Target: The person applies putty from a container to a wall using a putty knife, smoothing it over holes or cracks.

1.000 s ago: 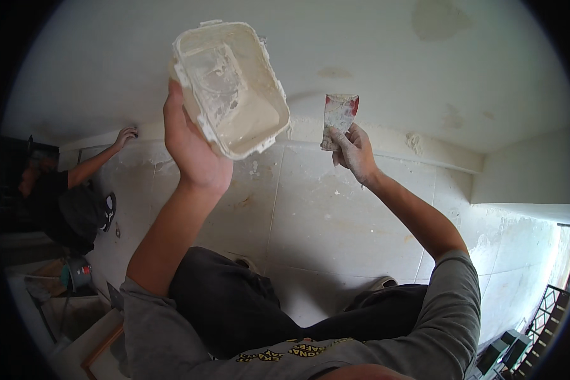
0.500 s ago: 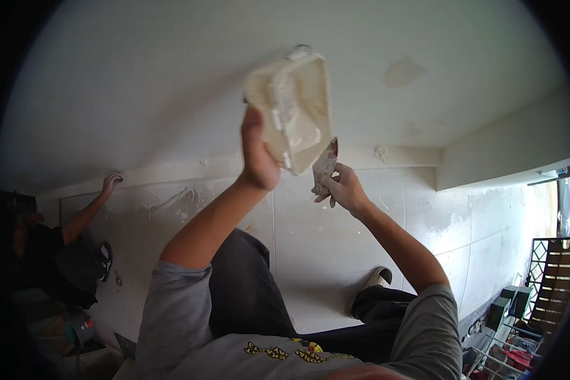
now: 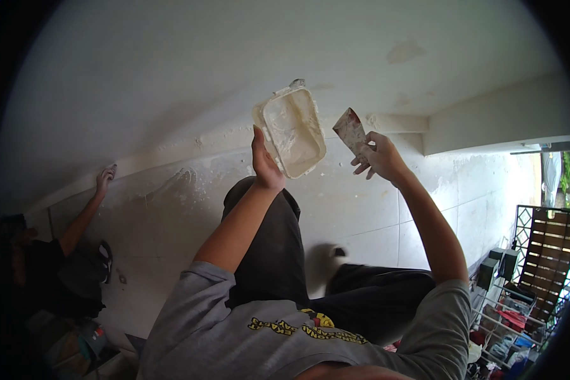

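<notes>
My left hand point(image 3: 267, 163) grips a cream plastic tub point(image 3: 314, 130) from its left side, thumb along the wall. The tub is tilted so its inside faces me, and whitish paste point(image 3: 288, 142) coats its bottom and sides. To its right, my right hand point(image 3: 380, 158) pinches a flat, flaring scraper point(image 3: 349, 130) smeared with white, its wide end pointing up and left. A gap separates the scraper from the tub. Beyond both is a pale wall point(image 3: 171, 63) with a darker damp-looking patch point(image 3: 406, 52).
A ledge point(image 3: 202, 140) runs along the wall's foot, above a pale, paste-spattered tiled floor point(image 3: 361, 218). At left, a co-worker in dark clothing point(image 3: 44, 259) reaches a hand point(image 3: 105, 180) to the ledge. A slatted wooden panel point(image 3: 549, 253) and a cluttered metal rack point(image 3: 497, 329) stand at right.
The tub has come down and nearer to me, and its inside now faces me more. My right hand has moved right and up, taking the scraper away from the tub's edge.
</notes>
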Tool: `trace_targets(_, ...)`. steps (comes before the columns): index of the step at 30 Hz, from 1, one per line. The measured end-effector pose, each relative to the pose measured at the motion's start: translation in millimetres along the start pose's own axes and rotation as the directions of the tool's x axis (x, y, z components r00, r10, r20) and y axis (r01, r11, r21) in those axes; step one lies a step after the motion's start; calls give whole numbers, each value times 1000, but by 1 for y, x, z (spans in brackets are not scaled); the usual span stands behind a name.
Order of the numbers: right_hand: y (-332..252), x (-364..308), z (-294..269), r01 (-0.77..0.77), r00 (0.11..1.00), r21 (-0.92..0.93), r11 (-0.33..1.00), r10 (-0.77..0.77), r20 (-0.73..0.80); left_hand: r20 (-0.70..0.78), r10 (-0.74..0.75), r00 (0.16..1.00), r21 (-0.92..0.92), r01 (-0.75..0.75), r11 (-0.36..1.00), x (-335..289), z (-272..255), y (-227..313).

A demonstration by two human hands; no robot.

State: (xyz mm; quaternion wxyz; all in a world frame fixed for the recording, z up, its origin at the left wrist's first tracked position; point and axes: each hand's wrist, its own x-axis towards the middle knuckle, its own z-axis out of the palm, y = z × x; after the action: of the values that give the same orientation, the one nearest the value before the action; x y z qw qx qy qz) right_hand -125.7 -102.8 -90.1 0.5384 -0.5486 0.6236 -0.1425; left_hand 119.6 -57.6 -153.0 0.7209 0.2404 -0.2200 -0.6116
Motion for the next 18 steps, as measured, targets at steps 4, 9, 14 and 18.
trace_targets(4, 3, 11, 5, 36, 999, 72, 997, -34, -25, -115, 33, 993, 75, -25, 997, -6, 5, -10)
trace_targets(9, -9, -11, 40, 209, 959, 499, 841, -77, -271, -5, 205, 979, 238, -198, 951, -24, -34, 46)
trace_targets(14, 5, 36, 70, 211, 967, 858, 468, 29, -253, -262, 287, 921, 363, -181, 914, -49, -6, 101)
trace_targets(18, -31, 60, 123, 200, 963, 952, 232, 132, -234, -130, 193, 973, 280, -151, 948, -60, 28, 144)
